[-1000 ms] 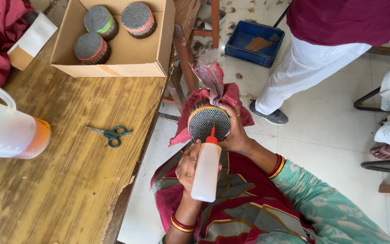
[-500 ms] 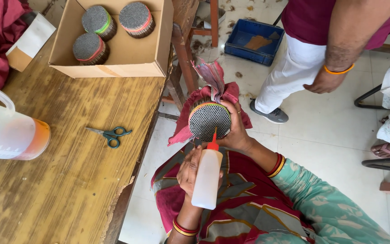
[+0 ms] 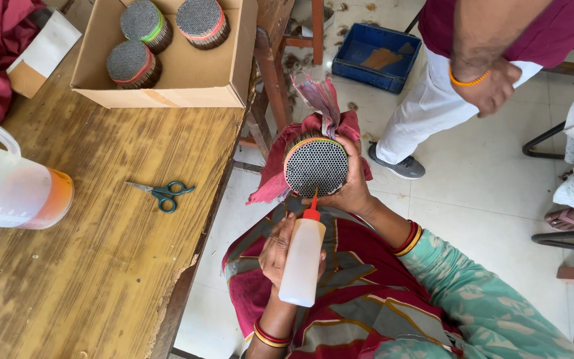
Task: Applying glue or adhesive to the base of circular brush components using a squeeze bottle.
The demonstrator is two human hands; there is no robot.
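Gripping a white squeeze bottle with a red nozzle (image 3: 302, 261), the left hand (image 3: 278, 248) aims its tip at the round bristle bundle banded in colours (image 3: 315, 167), clasped by the right hand (image 3: 351, 191) above the lap. Three similar bundles (image 3: 161, 32) sit boxed on the table (image 3: 94, 266), seemingly finished; this one looks mid-application.

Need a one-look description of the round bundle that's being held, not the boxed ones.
Start at the wooden table and go just past its right edge, above the person's lap. There the right hand grips a round bundle with a dark dotted face. Unlike the three bundles in the cardboard box, it is wrapped in red cloth, with a squeeze bottle pointing at it.
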